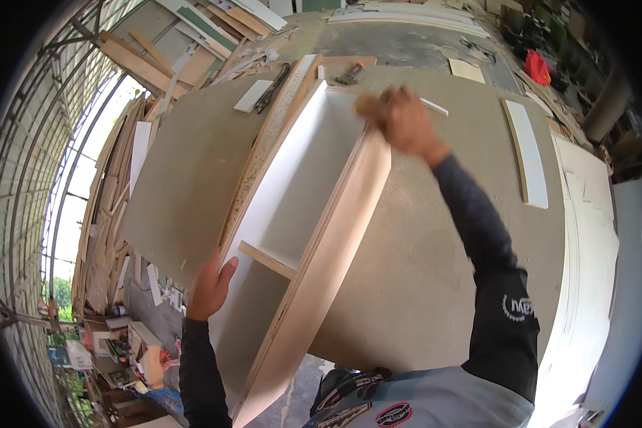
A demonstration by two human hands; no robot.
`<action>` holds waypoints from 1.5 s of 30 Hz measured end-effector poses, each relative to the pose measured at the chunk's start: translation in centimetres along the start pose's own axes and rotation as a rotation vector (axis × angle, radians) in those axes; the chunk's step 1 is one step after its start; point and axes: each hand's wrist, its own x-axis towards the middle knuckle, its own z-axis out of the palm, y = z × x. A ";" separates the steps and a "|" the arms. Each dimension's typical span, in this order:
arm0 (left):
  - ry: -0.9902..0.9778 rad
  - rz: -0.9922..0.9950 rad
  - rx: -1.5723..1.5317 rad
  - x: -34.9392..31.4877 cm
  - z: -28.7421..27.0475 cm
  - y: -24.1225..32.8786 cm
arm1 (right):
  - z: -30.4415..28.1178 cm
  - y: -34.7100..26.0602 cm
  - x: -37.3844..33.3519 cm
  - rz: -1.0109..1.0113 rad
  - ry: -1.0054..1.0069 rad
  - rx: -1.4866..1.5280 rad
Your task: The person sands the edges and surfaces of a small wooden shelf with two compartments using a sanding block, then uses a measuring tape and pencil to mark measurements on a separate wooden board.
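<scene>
A long, narrow wooden box with a white inside lies slantwise across the worktable, its near end jutting over the table edge. One cross divider splits it into compartments. My left hand grips the left side's rim close to the divider, thumb towards the inside. At the far right corner, my right hand is closed round a small brown block-like thing held against the box's edge. Motion blurs that hand, so the exact kind of thing is unclear.
The box lies on a large grey-brown worktable. A dark long tool, a red-tipped hand tool and a white panel piece lie at the far side. A white strip lies right. Stacked boards stand left.
</scene>
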 end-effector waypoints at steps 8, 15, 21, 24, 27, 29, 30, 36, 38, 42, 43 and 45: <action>0.104 -0.049 -0.078 0.2 0.6 1.2 | -2.4 -3.3 -2.3 -0.056 0.041 -0.085; 0.177 -0.045 -0.120 0.1 1.1 -0.9 | -2.6 -16.9 -7.2 -0.285 0.013 0.187; 0.257 -0.035 -0.169 -2.0 -0.1 0.2 | -5.6 -21.6 -5.6 -0.278 -0.006 0.451; 0.233 0.016 -0.206 -5.4 -0.4 -1.1 | -2.7 -15.8 2.7 0.015 0.029 0.279; 0.019 -0.063 -0.133 -10.6 -3.1 -2.8 | 3.3 -9.6 7.0 0.054 0.085 0.070; -0.102 -0.270 -0.129 -15.4 -5.0 -3.6 | 5.3 -8.6 7.6 0.088 -0.011 -0.051; -0.095 -0.362 -0.123 -18.2 -5.9 -3.2 | 4.9 -9.8 7.0 0.082 -0.088 -0.019; 0.097 -0.528 -0.370 -27.3 -5.5 -6.2 | 1.4 -34.0 -3.5 -0.555 -0.051 0.544; 0.179 -0.501 -0.231 -26.4 -5.4 -5.0 | -0.8 -38.7 -5.5 -0.500 -0.338 0.817; 0.361 -0.497 0.013 -26.8 -4.0 -2.4 | 0.8 -34.0 -3.7 -0.621 -0.006 0.628; 0.381 -0.503 0.014 -27.1 -3.8 -2.5 | 1.9 -30.7 -2.4 -0.535 -0.058 0.498; 0.438 -0.511 0.014 -27.7 -3.3 -2.9 | 3.4 -23.4 1.4 -0.418 -0.118 0.266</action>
